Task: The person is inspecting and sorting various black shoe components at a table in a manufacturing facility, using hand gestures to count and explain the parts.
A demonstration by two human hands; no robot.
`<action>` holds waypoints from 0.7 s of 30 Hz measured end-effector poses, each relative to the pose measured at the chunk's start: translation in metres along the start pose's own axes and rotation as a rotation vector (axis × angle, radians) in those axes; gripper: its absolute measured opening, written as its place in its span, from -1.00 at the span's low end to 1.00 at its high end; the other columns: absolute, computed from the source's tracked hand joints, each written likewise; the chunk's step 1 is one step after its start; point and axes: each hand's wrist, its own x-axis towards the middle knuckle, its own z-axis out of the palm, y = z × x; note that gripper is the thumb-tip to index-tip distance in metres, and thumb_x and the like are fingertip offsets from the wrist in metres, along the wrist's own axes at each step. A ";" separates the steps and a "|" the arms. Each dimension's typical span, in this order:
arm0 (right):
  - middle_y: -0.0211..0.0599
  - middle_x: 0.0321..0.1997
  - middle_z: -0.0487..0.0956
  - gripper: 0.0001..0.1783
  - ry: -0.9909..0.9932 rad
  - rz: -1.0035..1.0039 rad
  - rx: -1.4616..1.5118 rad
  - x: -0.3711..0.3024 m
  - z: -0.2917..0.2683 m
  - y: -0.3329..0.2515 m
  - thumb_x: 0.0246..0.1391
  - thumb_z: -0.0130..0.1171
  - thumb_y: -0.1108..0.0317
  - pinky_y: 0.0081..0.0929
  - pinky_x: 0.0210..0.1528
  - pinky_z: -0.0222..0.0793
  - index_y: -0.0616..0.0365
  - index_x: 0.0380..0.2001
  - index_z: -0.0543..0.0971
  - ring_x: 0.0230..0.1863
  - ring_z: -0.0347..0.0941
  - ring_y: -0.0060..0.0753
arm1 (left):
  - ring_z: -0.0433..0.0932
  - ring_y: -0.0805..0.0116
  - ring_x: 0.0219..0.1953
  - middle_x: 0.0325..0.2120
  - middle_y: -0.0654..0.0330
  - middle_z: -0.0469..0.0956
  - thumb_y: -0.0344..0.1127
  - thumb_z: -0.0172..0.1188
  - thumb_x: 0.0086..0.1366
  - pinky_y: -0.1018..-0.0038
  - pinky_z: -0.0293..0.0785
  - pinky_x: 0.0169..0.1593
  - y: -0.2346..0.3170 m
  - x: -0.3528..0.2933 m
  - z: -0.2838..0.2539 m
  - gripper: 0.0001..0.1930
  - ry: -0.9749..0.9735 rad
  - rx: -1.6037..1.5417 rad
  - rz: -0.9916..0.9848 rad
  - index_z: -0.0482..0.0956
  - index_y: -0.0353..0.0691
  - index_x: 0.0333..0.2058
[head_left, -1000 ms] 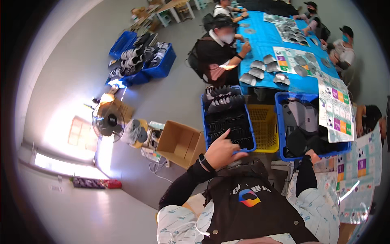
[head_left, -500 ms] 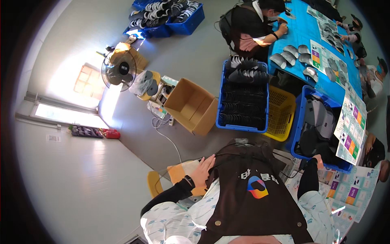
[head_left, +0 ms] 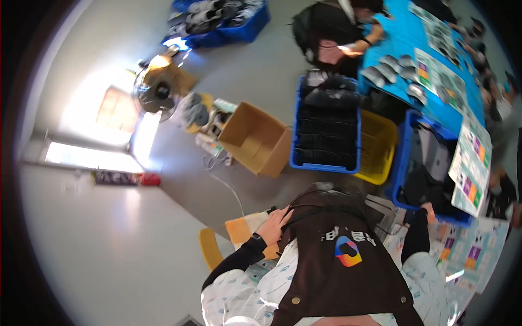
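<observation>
My left hand lies against the left side of the dark brown apron that I wear, its fingers stretched out and holding nothing. A dark band circles that wrist. At the right, my right hand is at the near rim of a blue crate. Its fingers are blurred and partly hidden, so I cannot tell whether they grip the rim. Black and grey curved pieces fill this crate. Printed sheets hang over its right side, and more printed sheets lie beside my right arm.
Ahead stand a blue crate of stacked black pieces, a yellow basket and an open cardboard box. People work at a blue-covered table with grey curved pieces on it. A fan and cable are to the left.
The view has shifted slightly and become blurred. Both hands stay in nearly the same places, at the apron and at the crate's rim.
</observation>
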 end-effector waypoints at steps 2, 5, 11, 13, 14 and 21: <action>-0.02 -0.26 0.66 -0.67 0.075 -0.052 0.000 0.014 0.014 0.013 0.13 0.12 0.16 -0.24 -0.10 0.49 0.23 -0.33 0.66 -0.17 0.60 -0.07 | 0.28 -0.19 0.31 0.39 -0.08 0.21 -0.47 0.32 -0.10 0.10 0.19 0.41 -0.013 -0.002 0.022 0.04 0.102 -0.035 0.013 0.12 -0.26 0.45; 0.15 -0.12 0.64 -0.62 0.166 0.057 0.038 0.007 0.044 0.012 0.07 0.11 0.21 -0.19 0.04 0.47 0.34 -0.22 0.60 -0.05 0.57 0.07 | 0.43 -0.10 0.20 0.24 -0.06 0.41 -0.60 0.21 0.09 0.16 0.31 0.31 0.032 0.007 -0.006 -0.23 0.130 -0.155 0.060 0.28 -0.31 0.35; 0.15 0.09 0.60 -0.41 0.242 0.178 0.067 0.051 0.005 0.071 -0.08 0.19 0.19 -0.12 0.23 0.39 0.44 -0.03 0.54 0.15 0.51 0.13 | 0.55 0.41 -0.04 -0.03 0.19 0.59 -0.17 0.02 0.55 0.48 0.50 0.03 0.026 0.073 -0.012 -0.58 0.364 -0.292 -0.018 0.45 -0.22 0.26; 0.23 0.16 0.54 -0.25 0.159 0.189 0.378 -0.113 -0.030 -0.055 -0.07 0.17 0.20 -0.08 0.39 0.22 0.42 0.18 0.36 0.31 0.36 0.21 | 0.55 0.41 -0.04 -0.03 0.19 0.59 -0.18 0.02 0.54 0.47 0.50 0.03 0.019 0.046 -0.028 -0.59 0.391 -0.120 -0.183 0.45 -0.22 0.25; 0.32 0.15 0.51 -0.26 0.167 0.214 0.480 -0.087 -0.035 -0.031 -0.06 0.15 0.23 -0.03 0.35 0.26 0.43 0.18 0.31 0.27 0.38 0.30 | 0.55 0.40 -0.04 -0.03 0.18 0.59 -0.19 0.02 0.54 0.47 0.50 0.04 0.015 0.063 -0.036 -0.59 0.344 -0.136 -0.128 0.45 -0.22 0.25; 0.39 -0.04 0.57 -0.35 0.170 0.262 0.516 -0.103 -0.084 -0.032 0.00 0.14 0.27 0.09 0.15 0.41 0.40 0.13 0.29 0.06 0.52 0.37 | 0.54 0.37 -0.03 -0.02 0.16 0.58 -0.23 0.03 0.52 0.45 0.49 0.06 -0.016 0.107 -0.061 -0.60 0.215 -0.121 -0.100 0.45 -0.24 0.24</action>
